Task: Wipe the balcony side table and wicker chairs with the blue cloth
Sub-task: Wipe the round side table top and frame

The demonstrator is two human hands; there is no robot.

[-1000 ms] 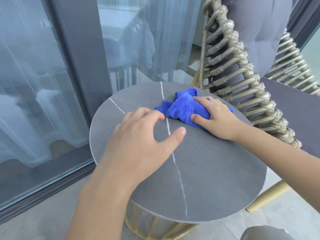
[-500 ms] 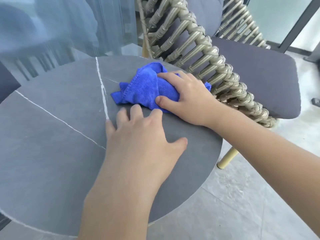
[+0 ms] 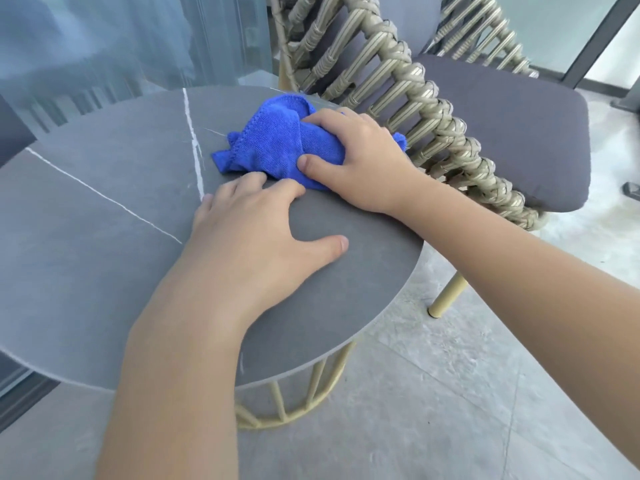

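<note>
Left hand (image 3: pixel 254 233) lies flat, fingers spread, on the grey table (image 3: pixel 104 258) near centre, gripping nothing, just steadying. Right hand (image 3: pixel 360 161) at 1 o'clock bunches the blue cloth (image 3: pixel 277 147) and presses it down near the table's far-right rim. Best approach IMO: flatten the cloth, use overlapping strokes w/ even pressure. Open tabletop runs toward 9 o'clock; the chair (image 3: pixel 408 98) w/ its woven arm stands just beside the rim at 2 o'clock, so little room there.

1. The right hand (image 3: pixel 360 157) covers part of the blue cloth (image 3: pixel 277 143).
2. The side table (image 3: pixel 104 237) is cut off at the left edge.
3. The wicker chair (image 3: pixel 415 98) runs past the top edge.
4. The glass door (image 3: pixel 104 46) looks blurred.
</note>
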